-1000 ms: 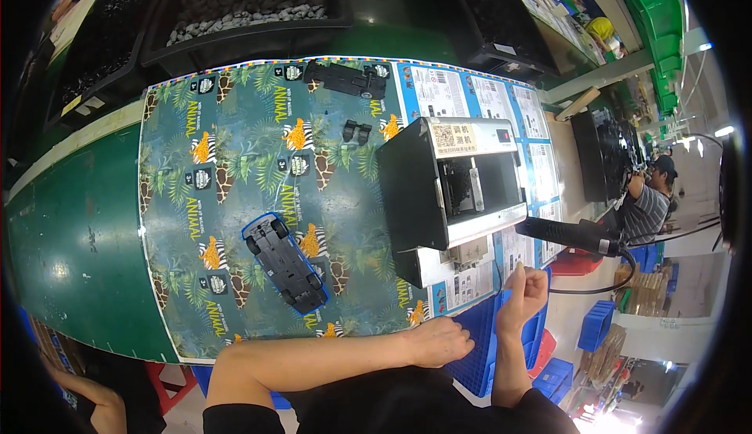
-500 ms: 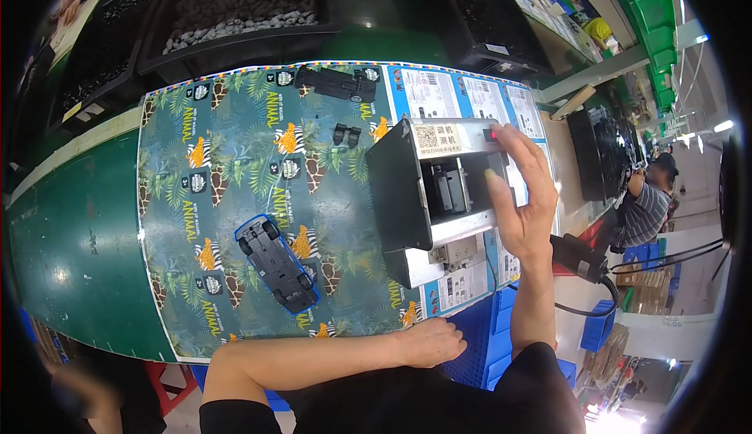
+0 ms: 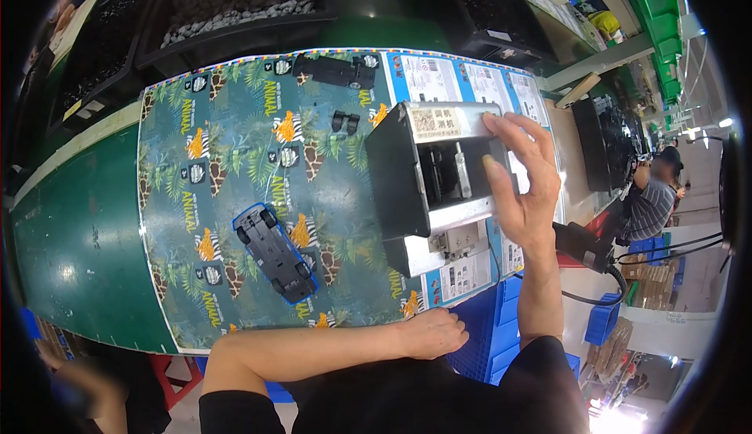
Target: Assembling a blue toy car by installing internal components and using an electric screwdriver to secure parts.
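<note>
My right hand [image 3: 529, 179] reaches over a black and silver bench machine [image 3: 393, 182] on the right of the table. Its index fingertip touches the metal top beside a printed label, and the thumb is held apart over the opening. Inside that opening a metal bar [image 3: 462, 170] stands among dark parts; what lies deeper is hard to make out. My left hand [image 3: 435, 334] rests at the table's front edge, fingers curled closed, with nothing showing in it. A blue-edged toy car [image 3: 276, 254] lies with its black underside up, left of the machine.
Behind the machine lie a black car chassis [image 3: 335, 72] and a small black part [image 3: 345, 122]. Large black bins [image 3: 235, 30] of small parts line the far side. A cabled black device [image 3: 583, 247] sits right of my forearm. Another person [image 3: 654, 199] works far right.
The parts inside the machine's opening have shifted, and the metal bar now stands more to the right. A red light by my right index finger no longer shows. My left hand stays put.
</note>
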`<state>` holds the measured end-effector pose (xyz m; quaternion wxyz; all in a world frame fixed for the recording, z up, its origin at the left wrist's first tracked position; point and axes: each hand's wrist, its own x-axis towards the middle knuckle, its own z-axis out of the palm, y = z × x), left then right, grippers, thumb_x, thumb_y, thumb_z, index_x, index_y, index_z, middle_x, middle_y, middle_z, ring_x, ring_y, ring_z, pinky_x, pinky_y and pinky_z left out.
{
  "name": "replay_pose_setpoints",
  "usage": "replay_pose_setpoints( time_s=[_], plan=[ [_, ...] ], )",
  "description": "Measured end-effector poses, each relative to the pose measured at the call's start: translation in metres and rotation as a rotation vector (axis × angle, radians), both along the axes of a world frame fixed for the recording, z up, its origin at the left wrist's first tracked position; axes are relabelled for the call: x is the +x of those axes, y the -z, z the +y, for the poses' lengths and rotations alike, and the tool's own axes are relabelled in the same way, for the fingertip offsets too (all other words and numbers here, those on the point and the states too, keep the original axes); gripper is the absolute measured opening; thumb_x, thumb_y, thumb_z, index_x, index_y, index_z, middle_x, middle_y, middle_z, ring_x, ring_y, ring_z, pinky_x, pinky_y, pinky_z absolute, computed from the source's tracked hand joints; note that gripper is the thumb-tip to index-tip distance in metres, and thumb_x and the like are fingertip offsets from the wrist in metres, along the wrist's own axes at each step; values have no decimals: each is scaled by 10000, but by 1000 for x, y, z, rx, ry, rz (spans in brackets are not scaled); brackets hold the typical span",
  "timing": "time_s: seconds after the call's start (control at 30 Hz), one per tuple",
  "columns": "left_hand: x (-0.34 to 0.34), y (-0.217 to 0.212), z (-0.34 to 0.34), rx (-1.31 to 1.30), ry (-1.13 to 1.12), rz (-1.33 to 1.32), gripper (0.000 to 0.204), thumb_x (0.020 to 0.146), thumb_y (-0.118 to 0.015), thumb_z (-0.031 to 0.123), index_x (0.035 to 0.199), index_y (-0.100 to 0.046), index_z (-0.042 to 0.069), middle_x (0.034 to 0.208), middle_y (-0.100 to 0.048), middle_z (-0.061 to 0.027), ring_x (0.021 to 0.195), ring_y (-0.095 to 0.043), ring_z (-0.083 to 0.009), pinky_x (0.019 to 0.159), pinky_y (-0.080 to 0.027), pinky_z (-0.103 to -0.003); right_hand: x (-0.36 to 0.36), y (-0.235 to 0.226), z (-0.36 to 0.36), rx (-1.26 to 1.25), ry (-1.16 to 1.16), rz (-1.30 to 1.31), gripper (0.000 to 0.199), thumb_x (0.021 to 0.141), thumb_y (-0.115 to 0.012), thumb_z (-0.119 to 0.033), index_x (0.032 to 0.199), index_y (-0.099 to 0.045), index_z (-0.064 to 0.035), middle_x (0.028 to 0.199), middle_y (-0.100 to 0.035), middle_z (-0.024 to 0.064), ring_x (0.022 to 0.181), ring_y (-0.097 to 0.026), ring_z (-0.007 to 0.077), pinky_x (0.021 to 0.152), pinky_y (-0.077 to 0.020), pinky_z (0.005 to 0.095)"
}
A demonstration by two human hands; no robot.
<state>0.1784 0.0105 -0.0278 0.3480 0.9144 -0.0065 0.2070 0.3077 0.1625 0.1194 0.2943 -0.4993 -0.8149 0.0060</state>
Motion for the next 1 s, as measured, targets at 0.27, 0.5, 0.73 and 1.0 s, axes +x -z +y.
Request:
replay_pose_setpoints(
  time_s=[0.27,0.5,0.73,1.0],
  plan=[
    [0,0,3,67,-7,-6,87,729,-640,118,768,-601,51,735,-611,-76,731,-633,-239,651,-510,-352,22,10,-43,348,90,210,266,835,-632,60,1098,-613,37,1051,-631,162,952,-618,239,851,-501,339],
    [-3,-4,7,30,34,44,84,770,-601,128,793,-597,48,753,-600,-83,752,-629,-245,692,-517,-355,19,57,-90,-332,357,702,330,902,-618,-20,1228,-571,4,1189,-566,104,862,-615,121,634,-532,228],
    [3,-7,8,14,26,57,79,765,-596,117,791,-579,44,770,-598,-89,757,-624,-254,697,-522,-360,32,65,-67,-513,254,729,256,800,-775,-80,996,-669,46,933,-628,54,760,-576,52,534,-457,189],
    [4,-13,7,-58,67,109,108,825,-611,138,807,-556,46,784,-584,-97,760,-612,-259,695,-513,-362,50,85,-62,-498,-25,1095,100,802,-750,47,851,-665,28,882,-633,45,710,-580,51,564,-441,186]
  ],
)
